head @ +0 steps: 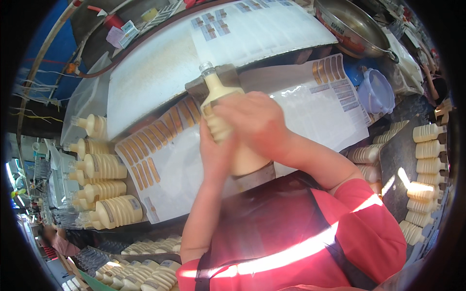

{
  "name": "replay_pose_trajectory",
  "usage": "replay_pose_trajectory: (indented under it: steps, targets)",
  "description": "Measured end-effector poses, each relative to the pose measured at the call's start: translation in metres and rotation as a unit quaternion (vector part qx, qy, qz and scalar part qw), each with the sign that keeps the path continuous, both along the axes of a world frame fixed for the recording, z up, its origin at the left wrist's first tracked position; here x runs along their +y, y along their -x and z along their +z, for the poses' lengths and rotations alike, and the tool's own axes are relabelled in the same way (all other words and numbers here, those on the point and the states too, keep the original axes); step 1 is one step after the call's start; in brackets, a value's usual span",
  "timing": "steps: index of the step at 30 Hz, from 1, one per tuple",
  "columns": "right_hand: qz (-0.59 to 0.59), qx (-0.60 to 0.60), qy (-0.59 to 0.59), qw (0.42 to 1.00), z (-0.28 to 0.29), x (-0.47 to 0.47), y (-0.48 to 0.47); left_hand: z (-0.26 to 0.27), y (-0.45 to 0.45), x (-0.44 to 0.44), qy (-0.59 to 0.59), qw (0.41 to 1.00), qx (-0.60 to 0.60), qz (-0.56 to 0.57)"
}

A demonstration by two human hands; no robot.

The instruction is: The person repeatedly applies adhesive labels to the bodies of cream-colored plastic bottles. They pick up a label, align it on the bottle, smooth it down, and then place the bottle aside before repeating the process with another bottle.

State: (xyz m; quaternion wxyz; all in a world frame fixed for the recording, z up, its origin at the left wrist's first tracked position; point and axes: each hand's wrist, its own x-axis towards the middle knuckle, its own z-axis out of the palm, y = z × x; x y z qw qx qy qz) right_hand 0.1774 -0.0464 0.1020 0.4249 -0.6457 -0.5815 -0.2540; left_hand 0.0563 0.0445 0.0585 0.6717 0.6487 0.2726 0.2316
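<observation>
A cream-coloured ribbed bottle (pixel 214 87) with a clear threaded neck lies before me on a dark support, its neck pointing away. My left hand (pixel 218 152) grips its left side, thumb upward along the body. My right hand (pixel 255 120) lies over the top of the bottle, fingers pressed on its shoulder near a gold-brown label; the fingers are blurred. Beneath and to the left spreads a white backing sheet with rows of gold-brown labels (pixel 162 131). Another sheet (pixel 320 105) on the right bears gold-brown and grey-blue labels.
Cream bottles (pixel 116 212) stand in a row at left; more lie at lower left (pixel 160 276) and right (pixel 426 149). Beyond the sheets is a white board (pixel 153 69) with grey-blue labels. A metal pan (pixel 353 22) and a pale purple bucket (pixel 376 91) stand at upper right. Other people are at both edges.
</observation>
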Motion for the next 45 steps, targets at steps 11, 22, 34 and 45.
replay_pose_trajectory:
  steps: [11, 22, 34, 45]
  targets:
    - [0.000, 0.147, 0.242, 0.959, 0.019, 0.026, 0.009, 0.003, 0.001, 0.000, -0.222, 0.970, 0.103, 0.009]
    - [-0.118, 0.357, -0.006, 0.927, -0.032, -0.025, -0.049, 0.009, -0.002, -0.001, -0.270, 0.961, 0.056, -0.010]
    - [-0.099, 0.350, -0.024, 0.931, -0.024, -0.019, -0.039, 0.006, 0.000, 0.000, -0.184, 0.981, 0.063, -0.004]
    - [-0.020, -0.081, 0.122, 0.989, 0.004, 0.020, 0.015, -0.020, 0.004, 0.007, -0.270, 0.959, 0.080, -0.013]
